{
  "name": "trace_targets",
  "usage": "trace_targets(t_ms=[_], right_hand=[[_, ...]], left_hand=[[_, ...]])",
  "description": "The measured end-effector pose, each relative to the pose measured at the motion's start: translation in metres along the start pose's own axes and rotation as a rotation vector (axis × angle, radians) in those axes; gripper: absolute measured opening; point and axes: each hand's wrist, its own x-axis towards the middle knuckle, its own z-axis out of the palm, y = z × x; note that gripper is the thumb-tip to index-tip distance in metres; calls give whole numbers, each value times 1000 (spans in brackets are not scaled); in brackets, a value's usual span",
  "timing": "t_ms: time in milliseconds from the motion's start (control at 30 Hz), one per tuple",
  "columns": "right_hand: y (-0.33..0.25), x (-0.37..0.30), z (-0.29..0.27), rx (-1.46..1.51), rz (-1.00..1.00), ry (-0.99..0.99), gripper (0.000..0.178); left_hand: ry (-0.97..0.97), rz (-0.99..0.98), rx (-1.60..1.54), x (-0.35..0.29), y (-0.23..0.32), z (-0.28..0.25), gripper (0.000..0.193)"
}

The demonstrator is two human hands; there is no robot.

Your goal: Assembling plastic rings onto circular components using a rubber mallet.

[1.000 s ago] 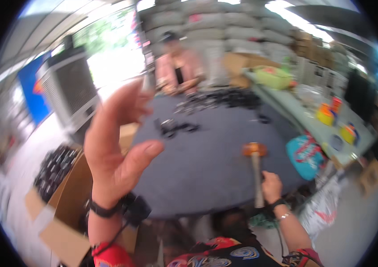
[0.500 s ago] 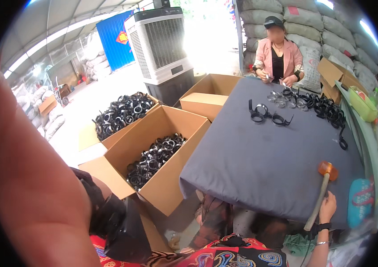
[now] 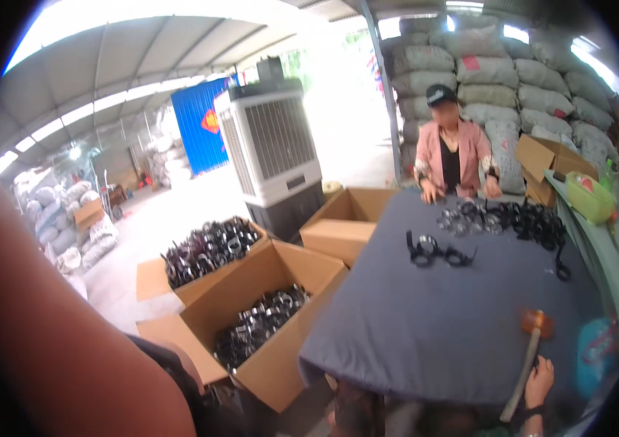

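Note:
My left arm [image 3: 69, 313] rises large and close along the left side, and its hand lies outside the picture. At the near right edge of the table, my right hand [image 3: 540, 380] is just right of the handle of a mallet [image 3: 530, 368]. The mallet has an orange head and a pale handle that reaches past the table edge. The fingers look bent but are blurred; whether they touch the handle is unclear. Several black ring clamps [image 3: 437, 251] lie apart on the grey-covered table [image 3: 433, 328]. A pile of black and clear rings [image 3: 513, 217] lies farther back.
Two cartons [image 3: 302, 364] of black rings stand left of the table, with another open carton [image 3: 338, 237] behind. A person [image 3: 455, 149] in pink is at the far side. An air cooler [image 3: 273, 138], stacked sacks [image 3: 495, 73], a green container [image 3: 590, 197] and a blue packet [image 3: 597, 357] surround them.
The view has tilted up, so the table and cartons sit lower in the picture. The far person's hands have moved apart and down toward the table. The mallet has stayed beside my right hand.

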Motion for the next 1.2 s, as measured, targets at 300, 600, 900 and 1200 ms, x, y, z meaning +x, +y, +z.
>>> trace_targets(t_ms=[300, 600, 900, 1200], right_hand=[[-28, -8, -36, -31, -28, -81, 30], [2, 5, 2, 13, -22, -11, 32], [0, -8, 1, -42, -47, 10, 29], [-26, -9, -38, -103, -89, -23, 29]], left_hand=[[12, 191, 33, 68, -14, -9, 79], [72, -231, -62, -38, -11, 23, 76], [209, -423, -23, -84, 25, 42, 72], [71, -922, -304, -142, 9, 109, 32]])
